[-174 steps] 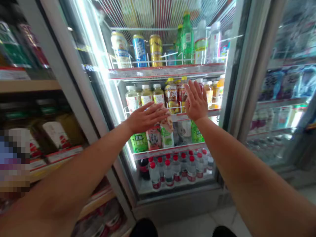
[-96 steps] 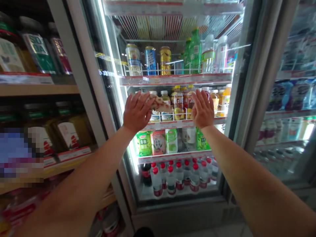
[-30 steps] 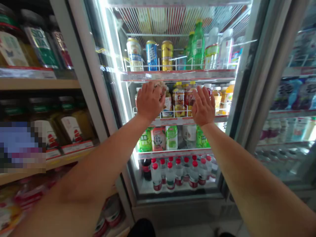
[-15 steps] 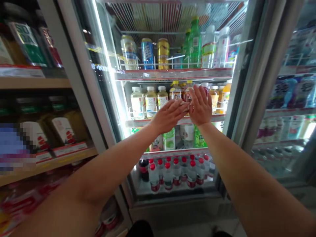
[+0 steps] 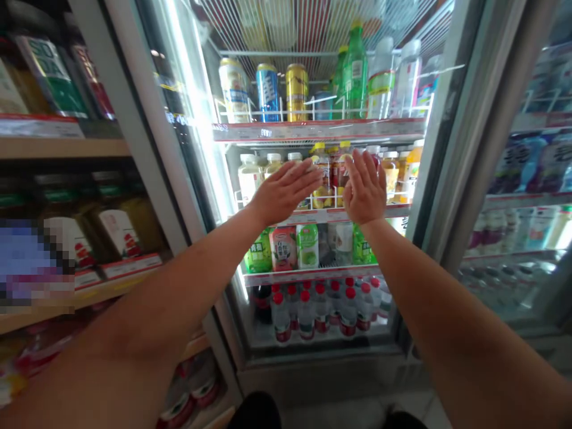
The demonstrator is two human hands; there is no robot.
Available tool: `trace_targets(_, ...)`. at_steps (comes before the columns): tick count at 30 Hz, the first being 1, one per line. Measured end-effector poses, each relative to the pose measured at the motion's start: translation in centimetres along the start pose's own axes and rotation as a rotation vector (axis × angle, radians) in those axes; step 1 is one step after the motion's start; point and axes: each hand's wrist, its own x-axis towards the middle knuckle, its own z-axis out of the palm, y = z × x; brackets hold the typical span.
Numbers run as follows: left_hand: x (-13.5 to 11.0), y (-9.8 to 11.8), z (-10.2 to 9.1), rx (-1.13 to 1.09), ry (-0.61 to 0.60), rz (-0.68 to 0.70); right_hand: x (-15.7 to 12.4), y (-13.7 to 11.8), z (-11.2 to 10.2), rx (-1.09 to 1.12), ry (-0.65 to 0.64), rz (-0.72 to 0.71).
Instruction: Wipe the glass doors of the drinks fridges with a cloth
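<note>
Both arms stretch out toward a lit drinks fridge. My left hand [image 5: 288,189] is open, its fingers straight and pointing right, and it holds nothing. It partly covers the white-capped bottles [image 5: 250,179] on the middle shelf. My right hand [image 5: 366,189] is open too, palm down with fingers extended upward, and empty. Between the two hands, yellow-capped tea bottles [image 5: 320,179] show behind the shelf's wire rail. Orange drink bottles [image 5: 413,170] stand right of my right hand. Whether either hand touches the fridge front cannot be made out.
Cans [image 5: 297,92] and green bottles [image 5: 356,71] line the upper shelf. Lower down are cartons [image 5: 284,247] and red-capped water bottles [image 5: 306,316]. Wooden shelving [image 5: 62,146] with large bottles flanks the left; a metal door frame [image 5: 480,137] and another fridge are on the right.
My left hand has moved left, away from my right hand, which it was touching or overlapping. My right hand stays nearly in place. The view has shifted slightly.
</note>
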Motion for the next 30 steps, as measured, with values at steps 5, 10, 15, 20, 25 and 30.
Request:
trace_targets(5,-0.9,-2.4,-0.3,0.086,0.254,-0.261,0.0,0.0,-0.1,0.004,-0.010,0.004)
trace_targets(10,-3.0,-1.2,0.0,0.085,0.117,0.029,0.0,0.0,-0.1,0.006,-0.002,0.001)
trace_targets(15,-3.0,-3.7,-1.7,0.022,-0.031,0.168,-0.1,0.0,-0.1,0.020,-0.002,0.001)
trace_targets(20,-3.1,-3.9,-1.5,0.150,0.234,-0.133,-0.1,-0.1,-0.1,0.011,0.008,-0.002)
trace_targets(25,-2.7,-2.7,-1.9,0.020,-0.033,0.141,-0.1,-0.1,0.0,0.019,0.021,0.005)
trace_targets(30,-1.3,-2.7,-2.2,0.040,0.124,-0.115,-0.2,0.0,0.1,0.035,0.036,-0.002)
